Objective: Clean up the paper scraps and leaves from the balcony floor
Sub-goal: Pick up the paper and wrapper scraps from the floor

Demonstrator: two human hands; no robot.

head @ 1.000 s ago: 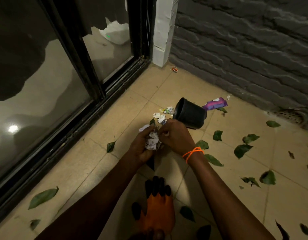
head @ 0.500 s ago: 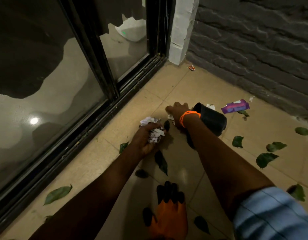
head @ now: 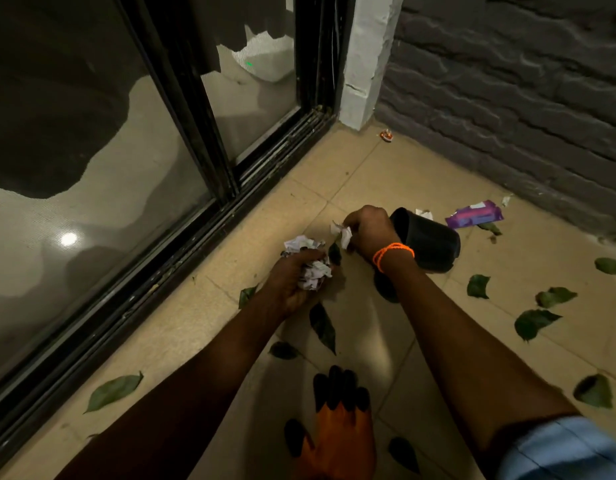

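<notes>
My left hand (head: 292,282) grips a crumpled wad of white paper scraps (head: 311,266) just above the tan tiled floor. My right hand (head: 368,230), with an orange band at the wrist, pinches a small white paper scrap (head: 342,232) in front of a black pot (head: 427,242) lying on its side. Another white scrap (head: 423,213) shows behind the pot. Green leaves lie scattered over the tiles, one (head: 323,327) below my left hand, others (head: 535,322) to the right and one (head: 112,391) near the door track.
A purple wrapper (head: 474,214) lies by the grey brick wall (head: 524,98), a small red scrap (head: 386,135) in the corner. An orange and black glove (head: 341,431) lies on the floor near me. The black sliding door frame (head: 195,237) runs along the left.
My right hand left the wad, reached out toward the black pot and picked up a small white scrap. My left hand kept hold of the wad.
</notes>
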